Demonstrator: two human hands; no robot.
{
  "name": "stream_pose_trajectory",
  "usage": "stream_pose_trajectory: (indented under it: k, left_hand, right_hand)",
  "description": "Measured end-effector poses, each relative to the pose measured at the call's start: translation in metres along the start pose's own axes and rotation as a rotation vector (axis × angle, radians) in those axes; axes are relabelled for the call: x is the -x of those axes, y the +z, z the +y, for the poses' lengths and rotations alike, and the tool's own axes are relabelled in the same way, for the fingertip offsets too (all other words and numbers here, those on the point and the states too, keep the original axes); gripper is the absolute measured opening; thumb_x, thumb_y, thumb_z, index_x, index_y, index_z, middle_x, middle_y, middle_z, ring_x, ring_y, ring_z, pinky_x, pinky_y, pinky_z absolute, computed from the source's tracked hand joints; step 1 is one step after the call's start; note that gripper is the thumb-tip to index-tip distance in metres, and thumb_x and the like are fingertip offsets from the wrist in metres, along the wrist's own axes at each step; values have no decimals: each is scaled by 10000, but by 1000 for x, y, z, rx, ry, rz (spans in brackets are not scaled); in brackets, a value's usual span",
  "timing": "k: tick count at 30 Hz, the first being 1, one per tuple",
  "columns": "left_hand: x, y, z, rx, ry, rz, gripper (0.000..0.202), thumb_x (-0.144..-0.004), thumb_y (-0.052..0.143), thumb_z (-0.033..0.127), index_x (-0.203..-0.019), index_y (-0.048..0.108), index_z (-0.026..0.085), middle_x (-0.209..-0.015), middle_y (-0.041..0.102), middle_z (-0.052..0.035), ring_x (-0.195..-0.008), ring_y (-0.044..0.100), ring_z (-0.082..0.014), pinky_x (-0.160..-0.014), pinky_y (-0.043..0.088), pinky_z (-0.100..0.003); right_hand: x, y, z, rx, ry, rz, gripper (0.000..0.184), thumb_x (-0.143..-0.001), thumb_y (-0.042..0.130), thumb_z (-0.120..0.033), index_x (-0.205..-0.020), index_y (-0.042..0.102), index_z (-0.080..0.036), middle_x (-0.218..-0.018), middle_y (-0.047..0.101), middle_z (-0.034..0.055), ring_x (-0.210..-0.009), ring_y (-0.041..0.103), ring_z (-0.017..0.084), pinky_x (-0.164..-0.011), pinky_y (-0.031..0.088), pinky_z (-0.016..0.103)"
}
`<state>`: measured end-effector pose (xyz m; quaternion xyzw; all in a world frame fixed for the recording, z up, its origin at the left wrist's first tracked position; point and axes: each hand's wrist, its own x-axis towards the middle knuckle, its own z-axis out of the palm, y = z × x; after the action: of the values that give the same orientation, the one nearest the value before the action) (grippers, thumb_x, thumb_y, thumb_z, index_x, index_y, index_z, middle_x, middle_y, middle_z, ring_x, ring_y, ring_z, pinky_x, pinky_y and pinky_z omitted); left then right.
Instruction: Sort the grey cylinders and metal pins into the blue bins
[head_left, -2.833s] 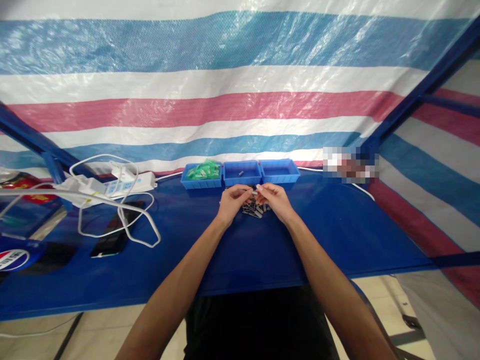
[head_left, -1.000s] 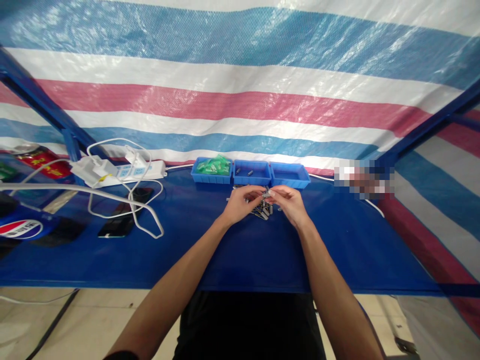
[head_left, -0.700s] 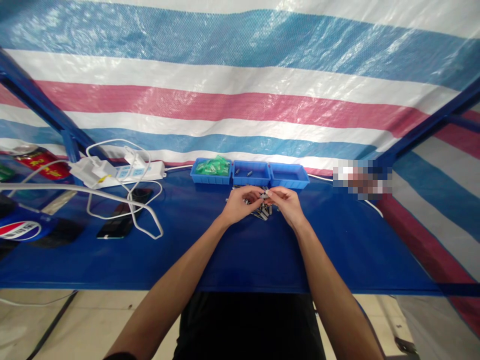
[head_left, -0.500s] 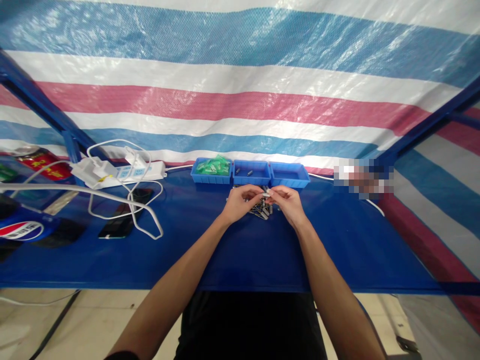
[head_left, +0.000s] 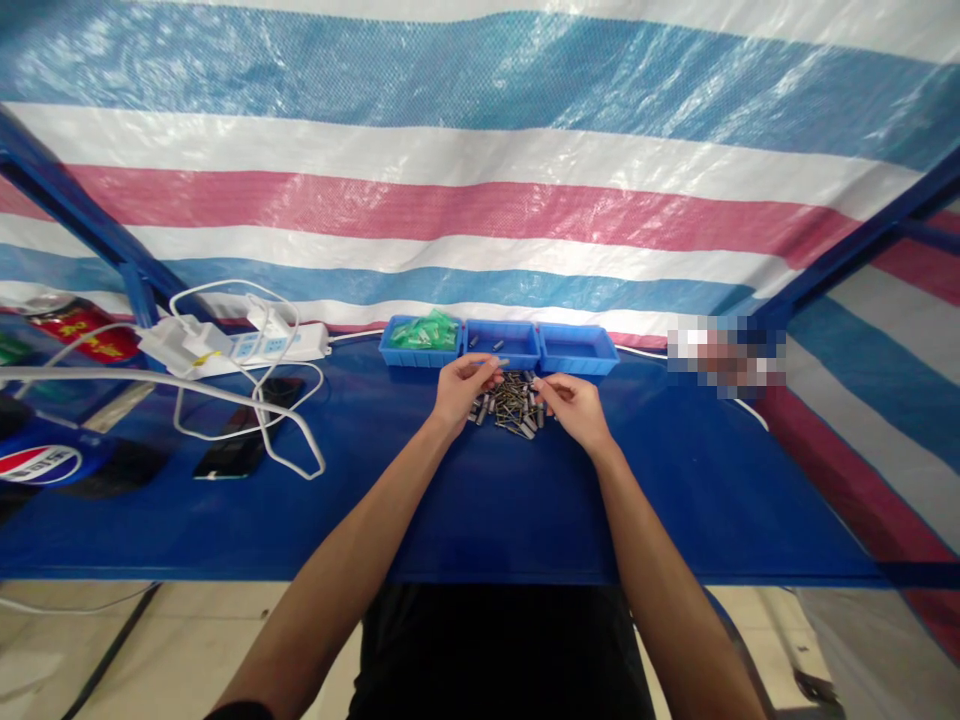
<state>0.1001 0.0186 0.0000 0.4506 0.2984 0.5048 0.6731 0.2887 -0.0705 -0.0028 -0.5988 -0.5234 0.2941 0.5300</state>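
Observation:
My left hand (head_left: 463,388) pinches a small grey metal cylinder (head_left: 503,362) between thumb and fingers, just in front of the middle blue bin (head_left: 517,360). My right hand (head_left: 574,402) is closed in a pinch at the right side of the pile; a pale bit shows at its fingertips, too small to name. Between and below the hands lies a pile of small metal parts (head_left: 516,402), grey cylinders mixed with thin brass-coloured pieces like screws. A few small grey cylinders (head_left: 498,344) lie inside the middle bin.
The left blue bin (head_left: 420,357) holds green plastic packets (head_left: 426,330); the right blue bin (head_left: 579,364) stands beside the middle one. Leftward are a power strip (head_left: 300,343) with white cables, a dark phone (head_left: 229,455), a cola bottle (head_left: 56,462) and a red can (head_left: 86,328).
My hands have come apart: the left moved left and slightly up with the grey cylinder, while the right stays close to the same place. More of the pile now shows between them.

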Motion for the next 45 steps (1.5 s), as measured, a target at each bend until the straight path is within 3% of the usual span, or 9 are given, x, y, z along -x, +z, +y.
stream_pose_trajectory:
  k: [3,7,12,16,20,24,30,39,45]
  left_hand:
    - [-7,1,1,124,23,38,417,-650,960,371,-963,786,159,-897,804,-70,-867,770,-192,-850,590,-309]
    - [-10,-1,4,216,23,26,445,-702,928,335,-1088,772,178,-1078,806,-96,-1111,750,-233,-1041,539,-359]
    - [-1,-8,7,54,-59,-28,297,-785,840,369,-1001,776,176,-999,813,-87,-960,774,-215,-892,577,-324]
    - [7,-4,6,-47,-53,-86,281,-807,806,386,-985,782,171,-905,805,-70,-827,758,-186,-773,576,-290]
    - [10,4,4,-68,-38,-136,292,-797,809,398,-969,785,163,-866,798,-70,-776,745,-178,-742,573,-288]
    - [11,6,3,-68,-33,-163,295,-781,818,392,-957,786,156,-836,789,-61,-745,725,-156,-730,561,-269]
    - [12,6,4,-70,-25,-165,289,-790,804,384,-960,785,151,-832,780,-63,-745,719,-160,-741,563,-284]
    - [11,4,5,-106,-4,-169,272,-805,792,392,-956,784,166,-831,775,-55,-759,725,-169,-743,564,-286]
    - [13,4,4,-184,42,-223,312,-830,799,407,-1022,783,162,-881,787,-66,-800,739,-182,-772,578,-295]
  right_hand:
    - [0,-3,4,75,-31,7,448,-886,677,-641,-807,751,-207,-704,752,48,-543,643,186,-515,505,300]
    - [-1,-12,7,253,-112,0,384,-924,654,-572,-852,771,-214,-723,756,41,-575,646,188,-566,499,310]
    - [1,-40,10,494,-203,-46,312,-817,790,-504,-976,795,-236,-899,770,47,-612,587,168,-609,493,318]
    - [6,-62,12,388,-84,-231,458,-693,878,-450,-1096,796,-247,-1002,762,49,-633,572,150,-587,497,297]
    - [10,-71,14,257,-3,-305,512,-654,897,-390,-1129,795,-231,-985,781,50,-738,642,180,-617,502,285]
    - [8,-67,18,326,4,-266,303,-783,804,-443,-975,831,-211,-847,775,49,-714,649,193,-641,496,311]
    - [3,-49,19,338,-116,-172,308,-817,776,-439,-1030,801,-218,-812,769,33,-719,682,202,-710,533,342]
    - [1,-33,18,172,-103,54,301,-785,819,-508,-865,791,-220,-864,806,64,-749,754,255,-771,612,411]
    - [1,-18,2,-180,-54,141,316,-694,910,-491,-841,804,-233,-891,820,54,-821,776,272,-859,634,438]
